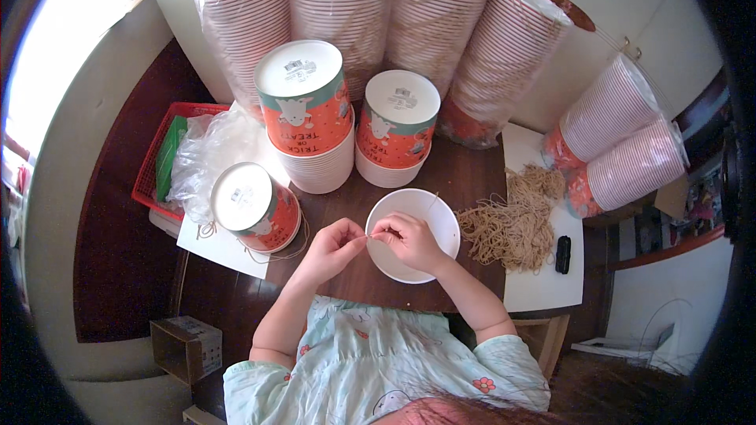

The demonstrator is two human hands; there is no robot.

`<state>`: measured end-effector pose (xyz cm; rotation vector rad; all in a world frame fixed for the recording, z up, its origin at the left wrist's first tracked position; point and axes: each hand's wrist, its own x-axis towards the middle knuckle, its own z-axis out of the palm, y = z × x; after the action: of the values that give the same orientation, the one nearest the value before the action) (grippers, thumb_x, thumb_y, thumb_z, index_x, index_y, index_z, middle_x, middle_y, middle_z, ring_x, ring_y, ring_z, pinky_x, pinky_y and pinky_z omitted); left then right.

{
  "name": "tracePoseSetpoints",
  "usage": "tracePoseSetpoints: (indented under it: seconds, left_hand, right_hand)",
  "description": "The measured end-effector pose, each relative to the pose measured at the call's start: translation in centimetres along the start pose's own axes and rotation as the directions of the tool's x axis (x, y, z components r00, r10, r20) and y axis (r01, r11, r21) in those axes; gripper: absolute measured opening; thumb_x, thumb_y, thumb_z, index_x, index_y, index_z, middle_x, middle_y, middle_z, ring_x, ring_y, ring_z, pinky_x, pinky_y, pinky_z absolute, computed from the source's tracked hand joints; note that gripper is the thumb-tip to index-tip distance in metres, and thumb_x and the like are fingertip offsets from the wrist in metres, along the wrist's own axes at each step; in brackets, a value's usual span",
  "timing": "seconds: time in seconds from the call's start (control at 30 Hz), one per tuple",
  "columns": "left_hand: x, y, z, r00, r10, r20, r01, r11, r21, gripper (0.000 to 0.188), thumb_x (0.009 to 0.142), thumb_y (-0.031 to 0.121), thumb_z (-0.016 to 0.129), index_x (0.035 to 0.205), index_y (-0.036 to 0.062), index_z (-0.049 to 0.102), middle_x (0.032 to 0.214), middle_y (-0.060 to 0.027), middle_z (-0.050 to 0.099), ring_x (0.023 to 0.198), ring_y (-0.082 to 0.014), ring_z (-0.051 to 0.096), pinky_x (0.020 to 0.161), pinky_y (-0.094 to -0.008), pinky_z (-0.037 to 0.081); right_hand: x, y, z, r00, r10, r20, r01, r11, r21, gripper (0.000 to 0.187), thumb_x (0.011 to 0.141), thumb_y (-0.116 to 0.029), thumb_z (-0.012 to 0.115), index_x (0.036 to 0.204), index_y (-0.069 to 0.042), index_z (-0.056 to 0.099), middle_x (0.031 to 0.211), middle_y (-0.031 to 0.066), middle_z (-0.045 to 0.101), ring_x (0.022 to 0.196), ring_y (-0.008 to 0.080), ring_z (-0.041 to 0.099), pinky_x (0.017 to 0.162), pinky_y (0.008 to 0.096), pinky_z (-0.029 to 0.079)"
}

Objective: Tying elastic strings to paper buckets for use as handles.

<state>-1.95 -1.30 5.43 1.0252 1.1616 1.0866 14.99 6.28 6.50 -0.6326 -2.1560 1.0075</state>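
Note:
An open white paper bucket [446, 228] stands on the table right in front of me, its mouth facing up. Over its left rim my left hand [334, 250] and my right hand [411, 245] meet, thumb and forefinger pinched on each. Between the fingertips is a thin, pale bit of string, mostly hidden by the fingers. A short strand also shows at the bucket's far inner wall. Left of my hands, an upside-down orange and green printed bucket [276, 219] has a loop of string lying beside it.
A tangled heap of beige string [516, 220] lies at the right beside a small black object [563, 254]. Two upside-down bucket stacks [315, 161] stand ahead. Tall plastic-wrapped stacks [339, 8] line the back. A red basket [150, 165] with clear plastic is at the left.

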Motion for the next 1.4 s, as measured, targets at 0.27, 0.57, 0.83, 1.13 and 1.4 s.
tracePoseSetpoints:
  seconds: [0.27, 0.57, 0.83, 1.13, 1.4]
  left_hand:
    - [0.1, -0.6, 0.6, 0.983, 0.133, -0.126, -0.132, 0.991, 0.016, 0.008, 0.083, 0.007, 0.057, 0.086, -0.0003, 0.055, 0.07, 0.0057, 0.051, 0.059, 0.0014, 0.041, 0.051, -0.0138, 0.032]
    - [0.3, -0.9, 1.0, 0.975, 0.106, -0.196, -0.11, 0.994, -0.011, 0.009, 0.082, 0.005, 0.059, 0.087, -0.0016, 0.06, 0.067, 0.005, 0.055, 0.058, 0.0008, 0.043, 0.05, -0.014, 0.033]
    - [0.6, -1.8, 1.0, 0.973, 0.123, -0.193, -0.128, 0.992, -0.013, 0.008, 0.082, 0.004, 0.059, 0.086, -0.0018, 0.06, 0.068, 0.004, 0.057, 0.058, -0.0003, 0.045, 0.05, -0.0144, 0.034]
    - [-0.1, 1.8, 2.0, 0.854, 0.506, -0.12, -0.355, 0.736, 0.576, 0.014, 0.071, 0.005, 0.065, 0.085, 0.003, 0.061, 0.081, -0.0059, 0.052, 0.068, -0.0124, 0.052, 0.054, -0.0224, 0.042]
    - [0.7, 1.9, 1.2, 0.776, 0.631, -0.01, -0.453, 0.567, 0.688, 0.015, 0.063, 0.006, 0.068, 0.075, 0.004, 0.059, 0.081, -0.0073, 0.053, 0.07, -0.0216, 0.054, 0.059, -0.0308, 0.047]
  right_hand:
    - [0.0, 0.3, 0.1, 1.0, 0.0, 0.009, 0.0, 1.0, 0.015, 0.008, 0.077, -0.009, 0.062, 0.08, -0.003, 0.058, 0.073, 0.0073, 0.058, 0.064, 0.0191, 0.057, 0.055, 0.0283, 0.044]
    - [0.1, 0.0, -0.1, 0.999, 0.04, 0.026, -0.041, 0.999, 0.021, 0.004, 0.077, -0.005, 0.06, 0.079, -0.002, 0.057, 0.073, 0.0084, 0.058, 0.065, 0.0212, 0.058, 0.057, 0.0299, 0.044]
    - [0.0, 0.2, -0.2, 0.999, 0.022, 0.025, -0.022, 1.0, 0.006, 0.004, 0.076, 0.002, 0.052, 0.077, -0.001, 0.051, 0.07, 0.0105, 0.055, 0.064, 0.024, 0.056, 0.058, 0.0315, 0.044]
    - [0.4, -0.7, -1.3, 0.98, 0.168, 0.109, -0.173, 0.984, 0.039, 0.006, 0.078, -0.007, 0.057, 0.08, -0.002, 0.055, 0.075, 0.0111, 0.059, 0.07, 0.0264, 0.059, 0.061, 0.034, 0.045]
    - [0.9, -1.6, -1.1, 0.973, 0.206, 0.104, -0.216, 0.972, 0.097, 0.008, 0.078, -0.01, 0.059, 0.081, -0.002, 0.057, 0.075, 0.0107, 0.06, 0.069, 0.0246, 0.059, 0.062, 0.0331, 0.045]
